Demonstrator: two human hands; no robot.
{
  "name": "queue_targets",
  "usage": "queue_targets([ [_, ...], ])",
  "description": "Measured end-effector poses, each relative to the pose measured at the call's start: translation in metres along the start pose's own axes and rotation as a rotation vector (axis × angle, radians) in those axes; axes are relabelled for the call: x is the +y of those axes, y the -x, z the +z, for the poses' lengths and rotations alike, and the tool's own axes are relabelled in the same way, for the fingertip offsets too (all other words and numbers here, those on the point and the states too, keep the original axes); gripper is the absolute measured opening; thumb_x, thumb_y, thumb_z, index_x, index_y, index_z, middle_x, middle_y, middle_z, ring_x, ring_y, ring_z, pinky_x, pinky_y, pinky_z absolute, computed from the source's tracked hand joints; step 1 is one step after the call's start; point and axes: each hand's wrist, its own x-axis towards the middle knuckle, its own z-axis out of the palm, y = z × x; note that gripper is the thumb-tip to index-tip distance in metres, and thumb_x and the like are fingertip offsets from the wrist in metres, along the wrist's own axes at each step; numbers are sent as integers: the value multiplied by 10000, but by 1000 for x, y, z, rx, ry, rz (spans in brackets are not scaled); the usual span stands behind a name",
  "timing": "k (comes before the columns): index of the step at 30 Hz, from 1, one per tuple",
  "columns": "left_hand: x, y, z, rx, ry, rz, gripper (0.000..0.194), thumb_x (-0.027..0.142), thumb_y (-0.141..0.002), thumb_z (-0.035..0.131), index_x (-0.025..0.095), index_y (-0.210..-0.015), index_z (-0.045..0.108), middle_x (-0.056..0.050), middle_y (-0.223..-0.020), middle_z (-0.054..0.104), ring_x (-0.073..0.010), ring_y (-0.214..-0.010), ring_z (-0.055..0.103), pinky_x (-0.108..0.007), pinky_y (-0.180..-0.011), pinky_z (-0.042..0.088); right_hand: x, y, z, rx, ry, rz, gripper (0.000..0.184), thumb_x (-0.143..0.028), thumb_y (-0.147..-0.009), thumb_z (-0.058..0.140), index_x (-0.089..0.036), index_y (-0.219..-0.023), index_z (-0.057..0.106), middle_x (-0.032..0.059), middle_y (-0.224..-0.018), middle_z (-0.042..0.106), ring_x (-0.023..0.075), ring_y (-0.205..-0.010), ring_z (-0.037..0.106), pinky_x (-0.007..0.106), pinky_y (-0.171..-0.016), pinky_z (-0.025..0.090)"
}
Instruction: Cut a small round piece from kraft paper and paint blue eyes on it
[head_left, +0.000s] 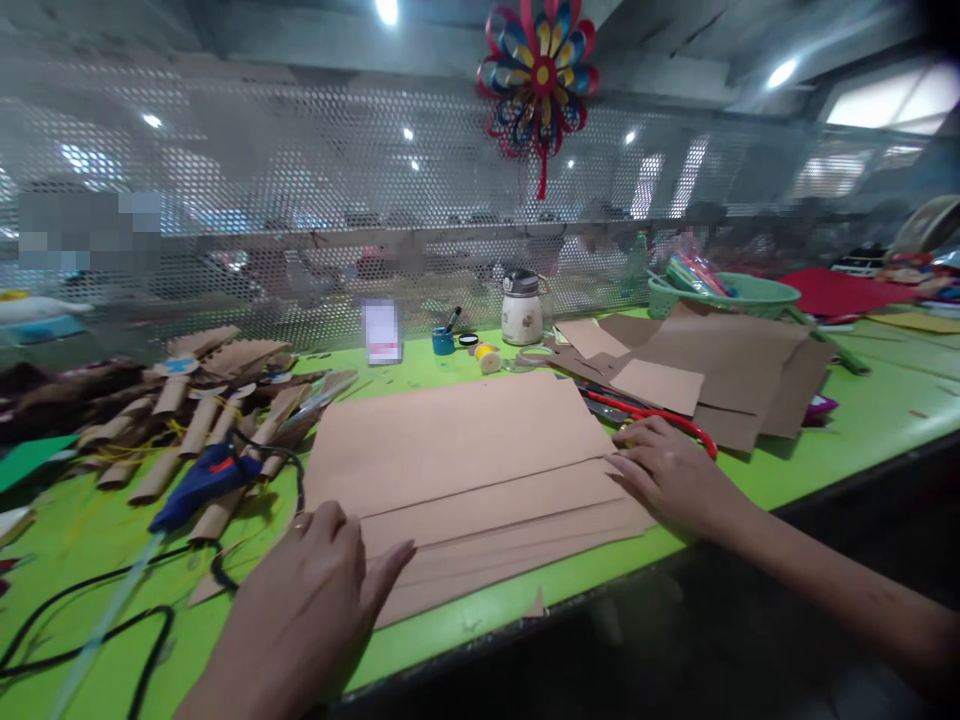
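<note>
Several brown kraft paper sheets (465, 440) lie stacked and slightly staggered on the green table in front of me. My left hand (315, 570) rests at their near left corner, thumb stretched out over the paper, the other fingers bent by the left edge. At the right edge, my right hand (667, 470) has its thumb and fingers closed on the side of the sheets; the fingertips are partly hidden. Red-handled scissors (652, 412) lie just beyond the right hand, partly covered by it.
Left of the sheets lie a blue glue gun (206, 485) with a black cord and several cardboard tubes (199, 425). Behind stand a white bottle (522, 310), a blue pot (443, 341) and a yellow spool (487, 358). More brown sheets (720, 360) and a green basket (757, 290) are at right.
</note>
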Motion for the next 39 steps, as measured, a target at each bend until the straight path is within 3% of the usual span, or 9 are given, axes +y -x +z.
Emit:
queue_targets([
  [4,-2,-1,0,-122,-85,-22,545,549,-965,344,167,-726,649,-116,-755,566,-319,-784,573,-478,-753,455,9,-16,-11,100,-5,68,276,-266,-974,519,-155,-823,721,146,-944,715,286,-990,593,446,-878,472],
  [9,0,0,2,-187,-152,-64,479,473,-993,353,145,-817,655,-132,-849,578,-314,-854,585,-471,-810,459,17,-54,-23,168,-13,203,415,-344,-1008,398,-153,-719,626,149,-781,639,287,-800,581,436,-754,451],
  [14,7,-2,-6,-209,-181,-103,415,434,-989,411,141,-830,659,-131,-870,588,-308,-864,601,-454,-810,462,3,-93,-8,-142,-168,-13,222,-343,-901,581,-154,-944,688,119,-977,702,257,-958,612,355,-853,456],
  [16,9,-4,-12,-211,-182,-107,378,406,-981,437,149,-817,661,-124,-869,595,-299,-854,611,-442,-803,464,-4,-106,3,-285,-209,-96,364,-421,-788,705,-170,-1051,694,112,-1035,709,275,-985,614,348,-831,467],
  [19,11,-9,-18,-197,-176,-113,338,382,-965,458,161,-802,656,-121,-883,603,-281,-822,617,-417,-760,472,-9,-122,14,-441,-235,-150,485,-491,-671,785,-179,-1035,712,103,-969,716,275,-875,638,319,-695,472],
  [22,11,-19,-20,-152,-152,-103,297,365,-952,468,174,-821,654,-117,-908,608,-268,-842,615,-391,-755,478,-10,-131,16,-514,-236,-176,394,-455,-644,808,-168,-898,720,63,-796,698,222,-698,625,279,-570,429],
  [26,6,-37,-21,-65,-96,-50,259,304,-961,438,160,-964,653,-132,-1033,616,-251,-946,605,-377,-845,486,-17,-121,4,-445,-209,-231,179,-272,-726,747,-184,-630,624,35,-724,634,178,-657,580,266,-564,394],
  [32,4,-39,-24,71,-45,123,338,269,-906,531,118,-1202,586,-155,-1131,630,-310,-1070,565,-467,-924,478,-45,-60,-11,-223,-163,-332,132,-82,-767,613,-187,-691,587,61,-800,598,191,-732,533,306,-632,397],
  [39,11,-8,-8,256,-14,391,287,47,-888,489,117,-1153,573,-141,-1099,656,-301,-1092,548,-477,-947,450,-44,-14,-7,88,-91,-338,321,-12,-919,397,-188,-723,581,116,-850,644,218,-773,539,350,-669,450],
])
